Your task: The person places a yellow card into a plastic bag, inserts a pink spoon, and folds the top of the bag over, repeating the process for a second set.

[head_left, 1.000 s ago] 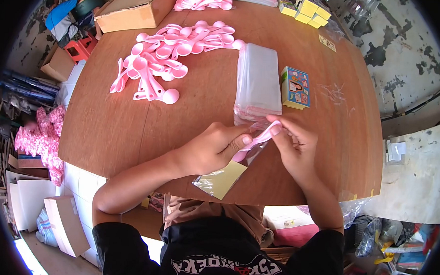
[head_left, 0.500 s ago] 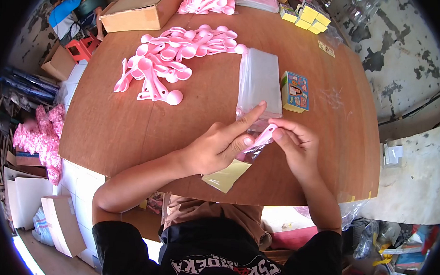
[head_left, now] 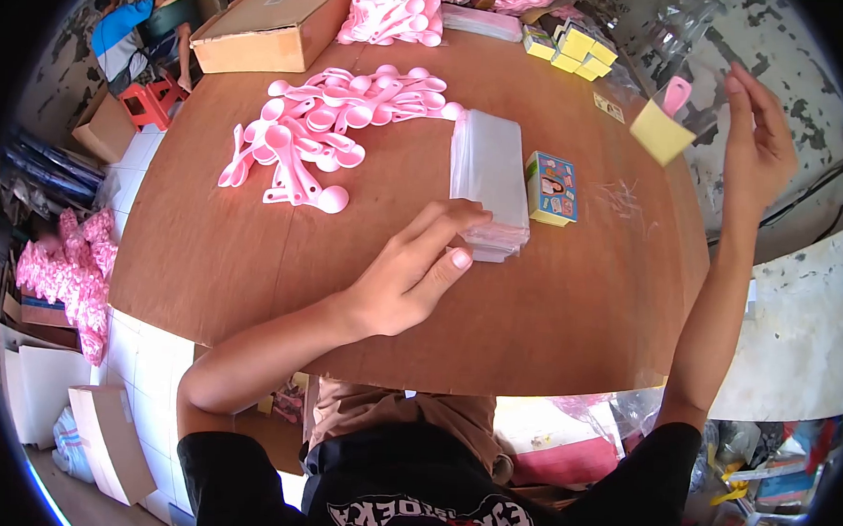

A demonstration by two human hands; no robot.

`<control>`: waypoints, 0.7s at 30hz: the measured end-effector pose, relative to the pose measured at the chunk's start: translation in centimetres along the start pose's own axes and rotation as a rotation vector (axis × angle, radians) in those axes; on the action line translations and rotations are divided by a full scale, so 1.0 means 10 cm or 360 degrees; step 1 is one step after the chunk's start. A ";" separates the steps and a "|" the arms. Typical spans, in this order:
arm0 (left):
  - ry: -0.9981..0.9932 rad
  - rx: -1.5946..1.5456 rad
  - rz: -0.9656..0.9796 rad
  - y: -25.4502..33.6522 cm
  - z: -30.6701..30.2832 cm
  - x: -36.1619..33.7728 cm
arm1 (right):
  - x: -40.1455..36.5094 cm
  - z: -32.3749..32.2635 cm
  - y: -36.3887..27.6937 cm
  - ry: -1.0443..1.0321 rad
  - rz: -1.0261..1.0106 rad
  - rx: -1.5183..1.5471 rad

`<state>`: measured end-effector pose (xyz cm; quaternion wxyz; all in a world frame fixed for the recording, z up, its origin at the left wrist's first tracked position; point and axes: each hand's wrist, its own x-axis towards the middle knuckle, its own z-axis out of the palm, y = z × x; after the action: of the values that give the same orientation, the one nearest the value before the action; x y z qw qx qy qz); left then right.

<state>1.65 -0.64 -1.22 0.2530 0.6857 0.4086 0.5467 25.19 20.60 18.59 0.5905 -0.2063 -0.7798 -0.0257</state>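
Note:
My left hand [head_left: 404, 272] is at the near end of a stack of clear plastic bags [head_left: 491, 167]. Its fingertips touch the bags, and the thumb stands apart from the fingers. Out past the table's right side, my right hand [head_left: 764, 137] is raised, thumb and fingertips closed at the edge of a clear plastic bag [head_left: 706, 111]. Inside that bag show a yellow card [head_left: 662, 134] and the handle of a pink measuring spoon [head_left: 675, 94]. A small stack of blue printed cards [head_left: 553, 187] lies right of the bags.
Many pink spoons [head_left: 320, 118] lie in a pile on the brown table [head_left: 251, 284]. At the back are a cardboard box [head_left: 267, 31], more spoons [head_left: 395, 13] and yellow card stacks [head_left: 581, 49]. Another person [head_left: 126, 39] is at the far left, near a red stool [head_left: 156, 101].
My right hand has swung up and right with the bag holding the card and spoon. My left hand has let go of that bag and moved slightly left, onto the bag stack.

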 end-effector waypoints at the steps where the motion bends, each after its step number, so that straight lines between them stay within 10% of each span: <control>1: 0.0017 0.0024 0.0057 0.00 0.00 0.00 | 0.03 0.01 0.11 -0.0160 -0.0043 -0.0088; 21: -0.0085 -0.0956 -0.0562 0.08 0.02 0.03 | -1.75 0.53 -0.99 -0.0716 0.1516 0.1435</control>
<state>2.04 -0.80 -0.49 0.5447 0.5134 0.3352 0.5721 20.65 7.95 2.68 0.3894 -0.2610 -0.6423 0.6064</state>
